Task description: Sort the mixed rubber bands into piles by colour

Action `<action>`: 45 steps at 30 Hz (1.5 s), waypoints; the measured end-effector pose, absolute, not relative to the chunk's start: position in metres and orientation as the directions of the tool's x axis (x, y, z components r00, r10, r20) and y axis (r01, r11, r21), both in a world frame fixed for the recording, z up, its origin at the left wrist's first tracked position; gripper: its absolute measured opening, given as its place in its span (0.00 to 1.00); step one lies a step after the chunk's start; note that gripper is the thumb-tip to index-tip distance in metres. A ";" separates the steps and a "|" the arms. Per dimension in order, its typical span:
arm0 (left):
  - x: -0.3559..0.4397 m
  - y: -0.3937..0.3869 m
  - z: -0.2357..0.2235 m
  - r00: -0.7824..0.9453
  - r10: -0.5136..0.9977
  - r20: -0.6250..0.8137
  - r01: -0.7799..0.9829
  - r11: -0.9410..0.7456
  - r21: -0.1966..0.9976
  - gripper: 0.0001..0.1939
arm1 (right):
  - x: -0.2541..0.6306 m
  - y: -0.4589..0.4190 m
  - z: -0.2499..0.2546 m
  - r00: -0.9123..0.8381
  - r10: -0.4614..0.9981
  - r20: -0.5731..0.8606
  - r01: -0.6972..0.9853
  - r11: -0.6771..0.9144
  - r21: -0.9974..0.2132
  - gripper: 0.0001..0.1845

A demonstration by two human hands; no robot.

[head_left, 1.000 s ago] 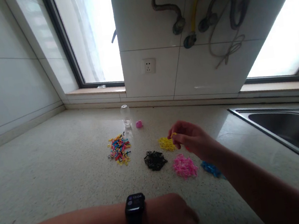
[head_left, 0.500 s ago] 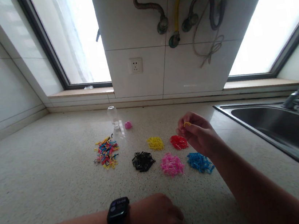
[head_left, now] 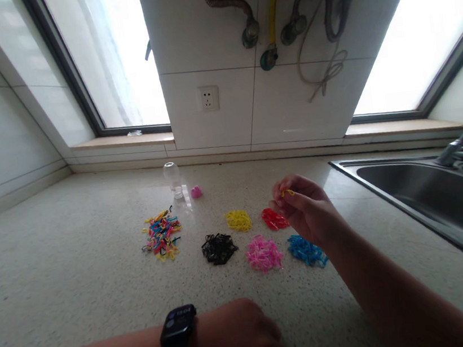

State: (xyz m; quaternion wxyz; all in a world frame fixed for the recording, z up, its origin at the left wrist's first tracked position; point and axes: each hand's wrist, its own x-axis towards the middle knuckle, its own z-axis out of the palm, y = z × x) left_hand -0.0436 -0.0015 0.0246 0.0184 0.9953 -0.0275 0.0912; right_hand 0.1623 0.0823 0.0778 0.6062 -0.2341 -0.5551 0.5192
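Observation:
Between the thumb and fingers of my right hand (head_left: 304, 206) is a small yellow rubber band (head_left: 287, 193). The hand hovers over the red pile (head_left: 274, 219), partly covering it, with the blue pile (head_left: 307, 250) below. Small rubber bands also lie in a yellow pile (head_left: 238, 220), a black pile (head_left: 219, 248) and a pink pile (head_left: 263, 253). Further left is a mixed-colour pile (head_left: 163, 235). Near the counter's front edge, my left hand (head_left: 240, 337) rests with its fingers curled in; a black watch (head_left: 178, 323) is on that wrist. Its fingertips are hidden, and nothing shows in it.
A clear bottle (head_left: 172, 180) stands upside down at the back of the counter (head_left: 78, 273), beside a pink cap (head_left: 196, 192). At the right is a steel sink (head_left: 421, 188) with a faucet (head_left: 461, 140). Hoses and a socket (head_left: 208, 98) are on the tiled wall.
The view has shifted slightly. My right hand still pinches the yellow rubber band over the red pile, with its fingers a little changed. My left hand stays in place.

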 end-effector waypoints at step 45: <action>-0.041 -0.003 0.026 0.982 -0.052 0.184 -0.056 -0.998 0.020 0.09 | 0.158 0.076 0.077 -0.182 0.866 0.466 -0.299 0.403 -0.865 0.09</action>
